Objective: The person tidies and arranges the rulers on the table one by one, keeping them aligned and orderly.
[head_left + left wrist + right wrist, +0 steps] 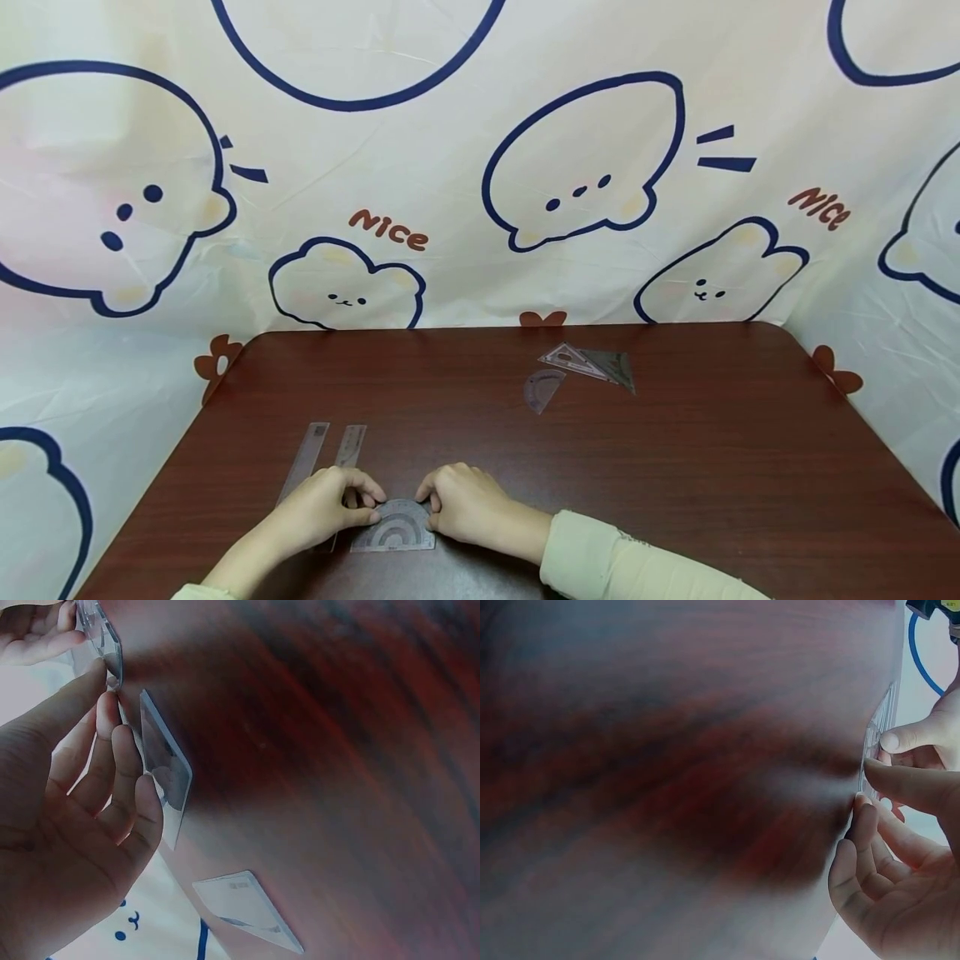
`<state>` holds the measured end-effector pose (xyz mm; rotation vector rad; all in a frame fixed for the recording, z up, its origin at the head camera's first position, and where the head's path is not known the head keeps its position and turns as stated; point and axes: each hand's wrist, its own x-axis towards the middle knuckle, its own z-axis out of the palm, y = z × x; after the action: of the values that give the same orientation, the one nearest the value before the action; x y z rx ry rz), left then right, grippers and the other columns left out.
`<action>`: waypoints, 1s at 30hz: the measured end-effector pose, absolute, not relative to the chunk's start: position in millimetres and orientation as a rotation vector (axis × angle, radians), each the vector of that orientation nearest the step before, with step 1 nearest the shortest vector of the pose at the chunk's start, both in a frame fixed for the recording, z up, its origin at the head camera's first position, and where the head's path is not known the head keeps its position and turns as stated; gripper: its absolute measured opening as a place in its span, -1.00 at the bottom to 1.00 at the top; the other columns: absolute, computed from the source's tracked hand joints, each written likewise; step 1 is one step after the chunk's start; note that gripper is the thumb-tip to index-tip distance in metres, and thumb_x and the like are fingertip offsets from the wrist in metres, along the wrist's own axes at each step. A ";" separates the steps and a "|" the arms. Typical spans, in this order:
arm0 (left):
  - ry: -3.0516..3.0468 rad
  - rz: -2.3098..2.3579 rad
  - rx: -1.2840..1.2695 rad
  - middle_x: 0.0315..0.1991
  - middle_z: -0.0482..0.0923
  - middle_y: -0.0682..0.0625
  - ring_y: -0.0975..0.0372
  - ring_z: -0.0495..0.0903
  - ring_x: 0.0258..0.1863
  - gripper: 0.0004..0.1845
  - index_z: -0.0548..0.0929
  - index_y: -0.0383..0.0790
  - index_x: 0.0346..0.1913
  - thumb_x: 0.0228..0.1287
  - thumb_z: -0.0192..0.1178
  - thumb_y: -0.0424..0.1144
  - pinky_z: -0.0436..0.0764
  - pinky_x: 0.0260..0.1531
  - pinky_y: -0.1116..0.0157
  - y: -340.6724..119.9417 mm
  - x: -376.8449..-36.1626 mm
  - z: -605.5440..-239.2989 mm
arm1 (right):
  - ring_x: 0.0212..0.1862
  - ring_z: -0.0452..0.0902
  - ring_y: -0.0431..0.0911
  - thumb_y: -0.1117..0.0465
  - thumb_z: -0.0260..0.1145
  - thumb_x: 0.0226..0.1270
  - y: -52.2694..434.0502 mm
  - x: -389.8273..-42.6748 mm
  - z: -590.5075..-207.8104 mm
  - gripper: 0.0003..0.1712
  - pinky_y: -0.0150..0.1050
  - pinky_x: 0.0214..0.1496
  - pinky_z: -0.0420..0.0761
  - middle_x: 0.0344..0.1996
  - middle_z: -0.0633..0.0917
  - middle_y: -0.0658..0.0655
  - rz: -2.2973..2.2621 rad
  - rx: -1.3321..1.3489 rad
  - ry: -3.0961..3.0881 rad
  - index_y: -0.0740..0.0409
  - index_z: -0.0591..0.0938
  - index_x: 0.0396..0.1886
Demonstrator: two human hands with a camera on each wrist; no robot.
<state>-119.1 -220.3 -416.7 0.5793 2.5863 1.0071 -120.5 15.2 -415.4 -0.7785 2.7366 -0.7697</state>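
While both hands meet at the near edge of the counter, the clear protractor lies flat between them, straight edge toward the person. Left hand pinches the protractor's left curved edge w/ curled fingertips; right hand does the same on the right side of the arc, fingers curled down onto the rim. So each grip is narrow, closed on the protractor.

Left wrist view: left-hand fingers bent, tips at the protractor's edge, other hand visible at top left. Right wrist view: right-hand fingers pinch the thin clear edge, left thumb opposite; rest is blurred counter.

Just left of the left hand, two clear straight rulers lie side by side, approx parallel, running away from the person: longer one outside, shorter one inside, its near end partly hidden by the left hand. Same two show in the left wrist view and.

Well apart, far side of counter, right of centre: two set squares overlapping, and a second small protractor just in front of them.

Cartoon-print cloth hangs behind & around the counter
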 end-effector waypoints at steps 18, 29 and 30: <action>2.676 0.966 0.498 -0.42 0.57 0.23 0.38 0.44 -0.55 -0.90 0.72 0.01 -0.23 0.29 0.34 -0.08 0.44 -0.54 0.35 -211.9 -121.6 -410.6 | -0.53 0.40 -0.40 0.26 0.57 0.05 21.5 -125.2 -413.7 -0.75 -0.37 -0.34 0.48 -0.63 0.52 -0.25 -0.878 -0.771 2.685 0.01 0.77 -0.22; 2.669 0.984 0.478 -0.40 0.61 0.22 0.35 0.46 -0.56 -0.90 0.72 0.04 -0.16 0.36 0.27 -0.09 0.44 -0.53 0.33 -196.3 -124.1 -403.4 | -0.61 0.37 -0.37 0.36 0.48 0.11 37.0 -133.4 -409.9 -0.75 -0.41 -0.43 0.45 -0.63 0.55 -0.23 -0.964 -0.724 2.646 0.11 0.77 -0.18; 2.668 0.985 0.477 -0.39 0.61 0.22 0.34 0.46 -0.56 -0.90 0.72 0.04 -0.16 0.36 0.27 -0.09 0.44 -0.53 0.33 -194.9 -124.4 -403.1 | -0.61 0.37 -0.36 0.37 0.47 0.12 38.5 -134.3 -409.5 -0.76 -0.41 -0.44 0.44 -0.62 0.55 -0.22 -0.968 -0.719 2.643 0.12 0.77 -0.18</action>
<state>-124.4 -194.9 -403.1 0.4769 2.6678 0.9852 -134.3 38.5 -409.5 -0.7187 2.6432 -0.9685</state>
